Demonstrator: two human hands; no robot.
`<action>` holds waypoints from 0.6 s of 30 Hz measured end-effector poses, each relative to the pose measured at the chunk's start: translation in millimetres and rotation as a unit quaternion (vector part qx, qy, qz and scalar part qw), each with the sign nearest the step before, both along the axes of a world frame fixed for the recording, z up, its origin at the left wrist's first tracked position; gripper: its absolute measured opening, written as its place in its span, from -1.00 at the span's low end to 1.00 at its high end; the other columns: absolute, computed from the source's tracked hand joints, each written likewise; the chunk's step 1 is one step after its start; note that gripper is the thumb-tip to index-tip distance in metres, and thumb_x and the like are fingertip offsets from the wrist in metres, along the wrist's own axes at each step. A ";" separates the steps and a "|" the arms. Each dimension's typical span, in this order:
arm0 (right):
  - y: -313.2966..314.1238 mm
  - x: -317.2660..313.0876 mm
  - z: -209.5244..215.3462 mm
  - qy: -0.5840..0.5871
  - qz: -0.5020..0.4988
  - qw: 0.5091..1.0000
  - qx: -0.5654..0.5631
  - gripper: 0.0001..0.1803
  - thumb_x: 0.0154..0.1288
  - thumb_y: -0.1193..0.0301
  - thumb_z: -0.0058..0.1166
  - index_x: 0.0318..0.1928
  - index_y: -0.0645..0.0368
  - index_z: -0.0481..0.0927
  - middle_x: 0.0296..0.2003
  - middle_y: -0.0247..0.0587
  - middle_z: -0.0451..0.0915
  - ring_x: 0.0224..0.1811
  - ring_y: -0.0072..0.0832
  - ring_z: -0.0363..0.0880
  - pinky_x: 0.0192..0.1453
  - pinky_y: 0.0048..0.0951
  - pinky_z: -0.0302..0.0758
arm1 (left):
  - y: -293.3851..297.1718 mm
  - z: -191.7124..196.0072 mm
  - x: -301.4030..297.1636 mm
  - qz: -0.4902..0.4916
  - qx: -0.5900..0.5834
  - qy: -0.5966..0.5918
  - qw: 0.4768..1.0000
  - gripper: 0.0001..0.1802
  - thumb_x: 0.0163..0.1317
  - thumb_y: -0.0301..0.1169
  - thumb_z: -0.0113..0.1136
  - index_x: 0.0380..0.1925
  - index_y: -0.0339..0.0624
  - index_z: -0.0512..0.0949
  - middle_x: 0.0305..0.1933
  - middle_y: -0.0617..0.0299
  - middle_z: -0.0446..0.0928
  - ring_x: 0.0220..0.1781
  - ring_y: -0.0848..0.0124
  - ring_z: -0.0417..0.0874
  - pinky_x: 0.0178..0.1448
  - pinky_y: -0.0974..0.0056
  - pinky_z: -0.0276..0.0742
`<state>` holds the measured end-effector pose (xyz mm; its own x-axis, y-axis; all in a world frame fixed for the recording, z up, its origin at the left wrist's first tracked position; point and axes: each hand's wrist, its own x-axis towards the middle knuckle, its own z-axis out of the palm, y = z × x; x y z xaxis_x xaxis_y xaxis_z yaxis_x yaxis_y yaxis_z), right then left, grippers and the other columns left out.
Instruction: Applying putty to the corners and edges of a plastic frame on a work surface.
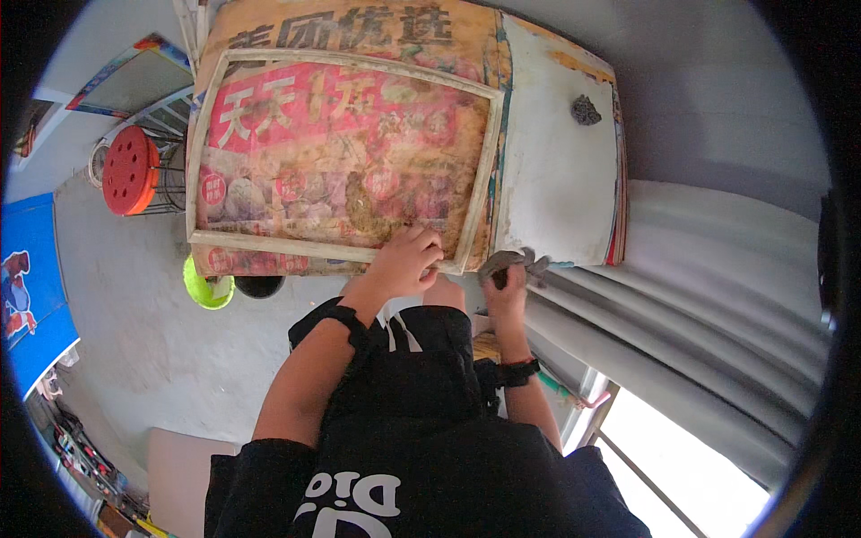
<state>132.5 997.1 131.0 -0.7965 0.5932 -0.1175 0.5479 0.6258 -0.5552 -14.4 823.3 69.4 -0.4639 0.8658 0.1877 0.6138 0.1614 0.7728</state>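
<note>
A pale wooden frame [345, 253] lies flat on a table whose worn, printed orange and pink covering shows through it. My left hand [411, 260] rests over the frame's near bar, toward its right corner. Its fingers are curled in, and what they hold, if anything, is hidden. To the right, at the table's near edge, my right hand [507, 291] is closed on a crumpled grey cloth-like thing [529, 262], too unclear to name surely. Brownish smears [360, 204] show inside the frame.
Right of the frame lies a white board [552, 170] bearing a dark rough lump [586, 110]. A red-topped stool [131, 170] stands left of the table, a lime-green bucket [206, 285] at its near left. Grey curtain-like folds [700, 314] lie at right; a blue panel [40, 287] at far left.
</note>
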 end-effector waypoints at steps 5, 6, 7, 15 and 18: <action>-39.8 -26.9 -33.1 -0.054 0.001 0.998 0.036 -0.53 0.07 0.38 0.27 -0.16 0.33 0.28 -0.18 0.19 0.35 -0.04 0.17 0.38 0.03 0.09 0.39 | -1.2 -2.1 1.9 -0.009 0.000 0.074 0.997 -0.77 0.00 -0.25 0.34 -0.37 -0.08 0.56 -0.17 0.23 0.45 -0.01 0.22 0.43 0.07 0.10 0.31; -42.1 -27.0 -37.7 -0.056 -0.001 0.998 0.034 -0.53 0.07 0.38 0.27 -0.16 0.33 0.28 -0.18 0.19 0.35 -0.04 0.17 0.38 0.03 0.09 0.39 | -2.4 -1.7 3.0 -0.006 -0.012 0.080 0.997 -0.77 0.00 -0.24 0.33 -0.39 -0.08 0.56 -0.20 0.23 0.44 -0.02 0.22 0.43 0.06 0.11 0.31; -41.9 -28.7 -42.0 -0.059 -0.016 0.996 0.059 -0.55 0.08 0.37 0.26 -0.18 0.30 0.29 -0.18 0.17 0.37 -0.04 0.14 0.39 0.01 0.07 0.41 | -1.7 -1.1 2.4 -0.001 -0.023 0.087 0.996 -0.77 0.00 -0.23 0.32 -0.41 -0.07 0.56 -0.23 0.24 0.44 -0.04 0.22 0.43 0.05 0.12 0.30; -23.9 -54.8 -68.0 -0.114 0.021 0.966 0.231 -0.67 0.12 0.34 0.22 -0.24 0.20 0.35 -0.39 -0.03 0.51 -0.29 -0.03 0.58 -0.18 -0.07 0.54 | -1.3 -7.4 1.8 -0.014 -0.021 0.081 0.996 -0.78 0.00 -0.22 0.34 -0.44 -0.04 0.55 -0.30 0.27 0.42 -0.10 0.25 0.45 -0.02 0.15 0.30; -7.7 -79.2 -63.5 -0.174 0.001 0.958 0.229 -0.70 0.16 0.31 0.21 -0.22 0.17 0.39 -0.38 -0.01 0.57 -0.30 -0.02 0.62 -0.15 -0.07 0.57 | -3.5 -9.3 -0.6 -0.005 -0.004 0.093 0.996 -0.81 0.02 -0.24 0.35 -0.43 -0.01 0.55 -0.30 0.28 0.42 -0.12 0.28 0.46 -0.05 0.16 0.30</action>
<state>53.3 989.4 67.5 -0.7578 0.6440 -0.1051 0.6480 0.7616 -0.0060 -15.1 819.8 60.1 -0.4133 0.8720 0.2624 0.7479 0.1607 0.6441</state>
